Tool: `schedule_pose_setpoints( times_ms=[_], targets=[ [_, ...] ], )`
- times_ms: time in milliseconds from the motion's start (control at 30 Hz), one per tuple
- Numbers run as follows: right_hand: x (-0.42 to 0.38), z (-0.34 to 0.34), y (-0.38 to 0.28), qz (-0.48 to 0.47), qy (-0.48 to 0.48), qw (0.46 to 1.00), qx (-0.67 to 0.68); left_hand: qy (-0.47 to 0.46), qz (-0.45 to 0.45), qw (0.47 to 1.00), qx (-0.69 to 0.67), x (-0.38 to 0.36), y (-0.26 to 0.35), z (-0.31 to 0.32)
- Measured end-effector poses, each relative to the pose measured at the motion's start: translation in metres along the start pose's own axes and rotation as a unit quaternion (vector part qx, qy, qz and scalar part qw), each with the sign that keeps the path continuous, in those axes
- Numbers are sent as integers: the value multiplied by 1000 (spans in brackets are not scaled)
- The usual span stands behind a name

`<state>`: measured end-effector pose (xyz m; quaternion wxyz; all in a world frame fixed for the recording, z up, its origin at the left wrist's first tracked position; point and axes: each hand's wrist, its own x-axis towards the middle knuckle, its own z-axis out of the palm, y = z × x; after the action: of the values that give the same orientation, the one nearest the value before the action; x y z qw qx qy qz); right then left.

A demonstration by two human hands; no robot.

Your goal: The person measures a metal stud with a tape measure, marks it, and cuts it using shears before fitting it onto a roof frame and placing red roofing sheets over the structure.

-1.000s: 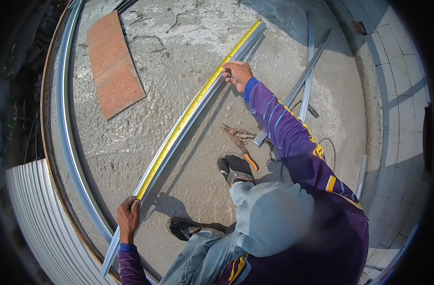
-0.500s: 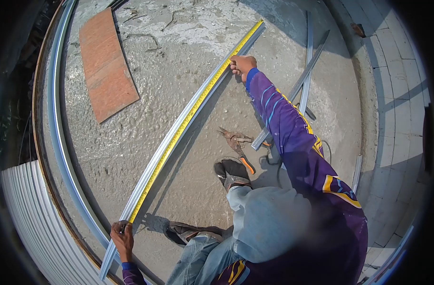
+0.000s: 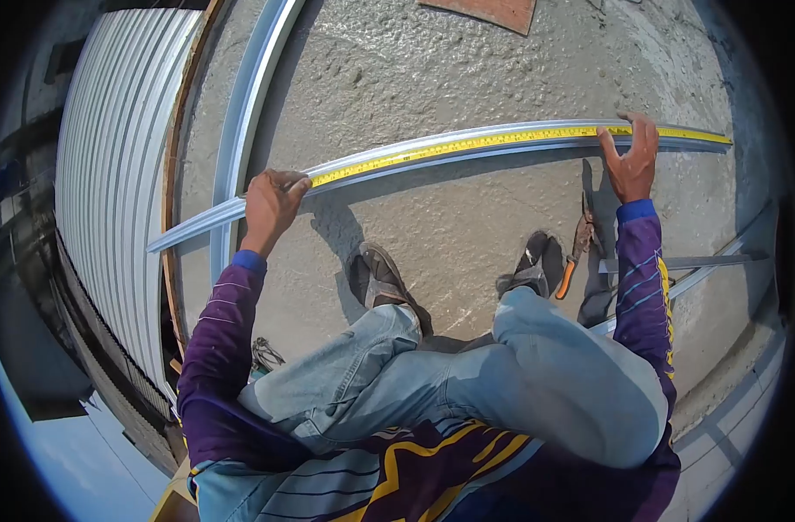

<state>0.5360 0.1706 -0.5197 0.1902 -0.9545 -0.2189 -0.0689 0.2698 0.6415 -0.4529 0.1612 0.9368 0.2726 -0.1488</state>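
Note:
A yellow tape measure (image 3: 467, 142) lies stretched along a long silvery metal channel (image 3: 193, 226), which crosses in front of my feet. At the tape's left end, my left hand (image 3: 271, 207) is closed, thumb and fingers pinching the tape against the channel. Further right, my right hand (image 3: 634, 165) grips across the channel and tape, thumb on the near side and a finger over the far edge. The tape runs past it toward the channel's right end. Tin snips (image 3: 583, 233) with an orange handle lie on the concrete below my right hand.
Another long metal rail (image 3: 263, 74) lies on the left, near a wooden edge and a corrugated sheet (image 3: 123, 148). A reddish board (image 3: 493, 10) shows at the top. More metal strips (image 3: 702, 263) lie at the right. My shoes (image 3: 382, 277) rest on rough concrete (image 3: 441, 209).
My view has turned, so the channel now runs nearly crosswise rather than diagonally. Both hands are still at the tape and channel; the right hand's fingers are spread wider across them.

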Motion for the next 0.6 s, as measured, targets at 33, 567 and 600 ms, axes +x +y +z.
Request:
schedule_pose_setpoints(
  times_ms=[33, 567, 600],
  targets=[
    [-2, 2, -33, -76, -30, 997, 10, 7, -13, 1000, 1, -1, -3, 1],
    [8, 40, -79, -310, -200, 929, -43, -49, -65, 996, -38, -11, -11, -14],
    [9, 35, -67, -308, -198, 930, -41, -67, -58, 995, -45, -10, -1, -14]
  ],
)
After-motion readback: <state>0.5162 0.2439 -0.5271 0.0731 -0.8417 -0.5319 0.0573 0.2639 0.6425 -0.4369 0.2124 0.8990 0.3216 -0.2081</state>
